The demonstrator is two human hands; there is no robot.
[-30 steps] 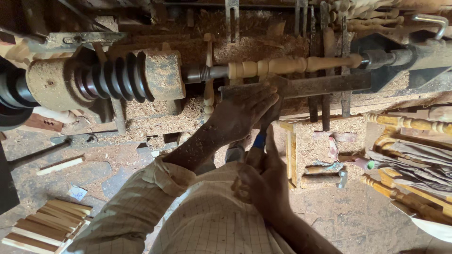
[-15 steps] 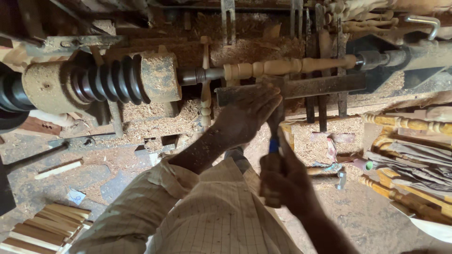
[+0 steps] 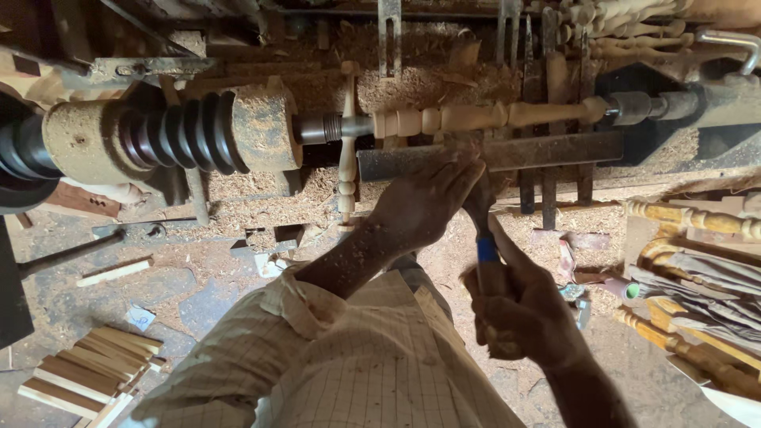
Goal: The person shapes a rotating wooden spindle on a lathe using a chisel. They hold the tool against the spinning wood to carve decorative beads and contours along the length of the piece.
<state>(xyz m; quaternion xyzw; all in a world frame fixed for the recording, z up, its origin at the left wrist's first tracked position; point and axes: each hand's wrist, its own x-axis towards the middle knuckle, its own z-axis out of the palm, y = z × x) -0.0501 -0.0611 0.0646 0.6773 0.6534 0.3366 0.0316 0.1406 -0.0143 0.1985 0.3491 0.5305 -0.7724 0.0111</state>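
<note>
A pale turned wooden spindle (image 3: pixel 483 117) sits mounted in a wood lathe, between the chuck (image 3: pixel 321 128) on the left and the tailstock (image 3: pixel 646 107) on the right. Below it runs the flat metal tool rest (image 3: pixel 555 150). My left hand (image 3: pixel 424 198) lies on the rest and presses a chisel (image 3: pixel 482 218) down where its blade meets the spindle. My right hand (image 3: pixel 523 313) grips the chisel's handle, which has a blue band (image 3: pixel 487 250), lower down and closer to my body.
The lathe's dark stepped pulley (image 3: pixel 186 131) and dusty headstock are at left. Sawdust covers the bed and floor. A small finished spindle (image 3: pixel 347 158) stands upright by the chuck. Wood strips (image 3: pixel 87 372) lie at bottom left, turned legs (image 3: pixel 690 218) at right.
My right hand has moved right and away from my body with the chisel handle, and now shows in full. My left hand stays on the tool rest.
</note>
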